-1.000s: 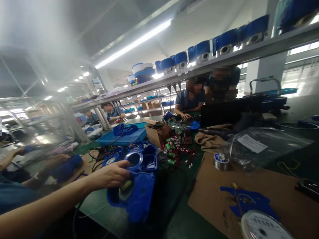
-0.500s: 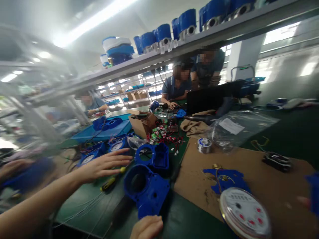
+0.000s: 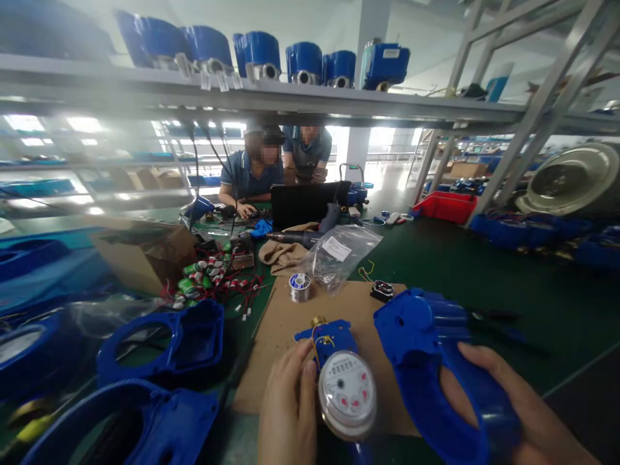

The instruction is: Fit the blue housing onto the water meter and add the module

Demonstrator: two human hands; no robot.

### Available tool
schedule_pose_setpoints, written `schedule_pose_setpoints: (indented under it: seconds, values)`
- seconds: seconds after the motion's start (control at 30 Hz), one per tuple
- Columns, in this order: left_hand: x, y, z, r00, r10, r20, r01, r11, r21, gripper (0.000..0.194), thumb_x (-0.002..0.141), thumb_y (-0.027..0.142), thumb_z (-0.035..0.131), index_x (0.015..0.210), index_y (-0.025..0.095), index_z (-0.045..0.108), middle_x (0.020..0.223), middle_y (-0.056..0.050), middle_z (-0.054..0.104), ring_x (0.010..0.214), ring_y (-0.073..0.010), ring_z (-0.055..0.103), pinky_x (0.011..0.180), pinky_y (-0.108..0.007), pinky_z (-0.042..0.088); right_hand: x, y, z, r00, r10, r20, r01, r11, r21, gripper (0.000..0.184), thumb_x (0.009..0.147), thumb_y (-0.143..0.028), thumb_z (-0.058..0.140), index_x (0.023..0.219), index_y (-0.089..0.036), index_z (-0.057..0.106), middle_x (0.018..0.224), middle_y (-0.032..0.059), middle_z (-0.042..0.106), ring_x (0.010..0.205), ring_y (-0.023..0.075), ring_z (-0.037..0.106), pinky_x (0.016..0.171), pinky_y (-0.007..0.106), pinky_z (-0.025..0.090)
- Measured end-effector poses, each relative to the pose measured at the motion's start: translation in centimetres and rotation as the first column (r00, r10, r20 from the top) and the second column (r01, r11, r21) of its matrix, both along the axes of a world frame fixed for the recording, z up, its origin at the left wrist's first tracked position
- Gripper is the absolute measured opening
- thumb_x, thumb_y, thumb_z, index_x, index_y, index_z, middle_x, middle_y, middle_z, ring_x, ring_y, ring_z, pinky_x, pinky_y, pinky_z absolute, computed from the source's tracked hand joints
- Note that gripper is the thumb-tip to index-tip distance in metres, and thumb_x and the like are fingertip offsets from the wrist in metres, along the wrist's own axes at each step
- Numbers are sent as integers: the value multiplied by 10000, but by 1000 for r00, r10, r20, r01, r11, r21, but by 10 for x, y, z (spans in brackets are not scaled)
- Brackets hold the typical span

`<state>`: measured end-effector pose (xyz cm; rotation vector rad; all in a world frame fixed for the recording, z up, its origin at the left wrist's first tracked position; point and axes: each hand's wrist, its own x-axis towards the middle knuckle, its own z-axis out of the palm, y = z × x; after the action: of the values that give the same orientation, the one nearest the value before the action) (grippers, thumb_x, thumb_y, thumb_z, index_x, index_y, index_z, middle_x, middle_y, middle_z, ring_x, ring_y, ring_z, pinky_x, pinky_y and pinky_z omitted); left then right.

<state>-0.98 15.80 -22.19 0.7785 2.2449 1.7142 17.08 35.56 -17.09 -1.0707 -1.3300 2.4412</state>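
Observation:
A round water meter (image 3: 347, 395) with a white dial and red pointers is at the near edge of the cardboard. Right behind it is a blue bracket (image 3: 339, 341) with a brass fitting and thin wires. My left hand (image 3: 288, 403) is at the meter's left side, fingers stretched forward and thumb apart, tips by the bracket's edge; whether they touch it is unclear. In my right hand (image 3: 513, 400) is a blue plastic housing (image 3: 421, 323), tilted, with fingers passing behind its round opening and the thumb on its rim.
Blue housings (image 3: 159, 420) lie at left, near a cardboard box (image 3: 145, 255) and a heap of green battery packs (image 3: 194, 281). A solder spool (image 3: 299, 288), plastic bag (image 3: 339, 252) and heat gun (image 3: 303, 237) are ahead. Two people sit and stand beyond; a shelf (image 3: 290, 97) crosses overhead.
The view has swung right. My left hand has moved from beside a blue housing to the meter. The housing in my right hand has come into full view. A co-worker's arm at left is gone from view.

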Motion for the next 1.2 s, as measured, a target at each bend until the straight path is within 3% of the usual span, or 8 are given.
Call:
schedule_pose_setpoints:
  seconds: [0.1, 0.17, 0.3, 0.43, 0.73, 0.9, 1.07, 1.2]
  values:
    - [-8, 6, 10, 995, -57, 86, 56, 998, 21, 375, 865, 528, 513, 1028, 264, 724, 1098, -87, 684, 1095, -304, 589, 1009, -526, 420, -19, 15, 22, 998, 28, -56, -34, 994, -99, 315, 715, -464, 760, 895, -206, 756, 930, 71, 802, 897, 247, 750, 885, 328, 589]
    - [-6, 11, 16, 989, -78, 126, 71, 996, 57, 329, 866, 507, 533, 992, 280, 735, 1037, -69, 698, 1031, -289, 618, 952, -488, 454, -38, 24, 42, 988, 150, -34, -151, 987, -56, 302, 830, -446, 655, 948, -179, 734, 918, 74, 801, 863, 220, 754, 875, 326, 588]
    - [0, 17, 20, 973, -128, 192, 98, 983, 158, 317, 880, 485, 537, 1032, 285, 730, 1066, -54, 706, 1023, -257, 637, 941, -422, 475, -79, 30, 80, 939, 329, 96, -330, 944, -10, 356, 956, -433, 508, 935, -137, 704, 874, 103, 794, 820, 218, 761, 842, 339, 599]
    - [1, 16, 17, 972, -89, 215, 38, 972, 231, 305, 889, 421, 537, 1072, 263, 723, 1100, -58, 706, 1022, -241, 637, 925, -383, 474, -110, 21, 103, 854, 477, 209, -493, 869, 31, 415, 966, -468, 506, 996, -97, 690, 924, 146, 783, 827, 226, 761, 798, 332, 611]
    - [5, 22, 25, 987, 30, 160, -77, 953, 292, 174, 886, 289, 589, 991, 225, 712, 907, -12, 730, 805, -173, 650, 733, -287, 494, -150, -6, 112, 703, 555, 445, -649, 756, 83, 461, 927, -495, 581, 1143, -91, 638, 938, 144, 776, 774, 222, 754, 882, 431, 583]
    - [8, 18, 35, 994, 63, -94, -44, 980, 193, 120, 901, 240, 607, 939, 220, 719, 905, -27, 717, 865, -198, 631, 796, -319, 455, -155, -8, 116, 656, 534, 533, -673, 734, 93, 515, 916, -558, 551, 1111, -90, 641, 937, 148, 775, 767, 222, 755, 812, 382, 608]
    - [1, 10, 46, 928, -85, -364, 82, 996, -23, 173, 926, 209, 565, 974, 169, 727, 927, -98, 687, 921, -265, 591, 820, -388, 449, -160, -4, 116, 640, 518, 567, -687, 717, 121, 554, 894, -582, 559, 1166, -102, 609, 936, 142, 771, 812, 234, 750, 782, 363, 613]
    - [-5, 4, 53, 859, -237, -454, 201, 971, -126, 152, 919, 179, 578, 924, 154, 728, 954, -91, 682, 936, -244, 576, 843, -400, 461, -167, -5, 116, 635, 504, 585, -691, 710, 139, 541, 906, -587, 541, 1191, -130, 583, 928, 144, 767, 760, 253, 748, 663, 374, 623]
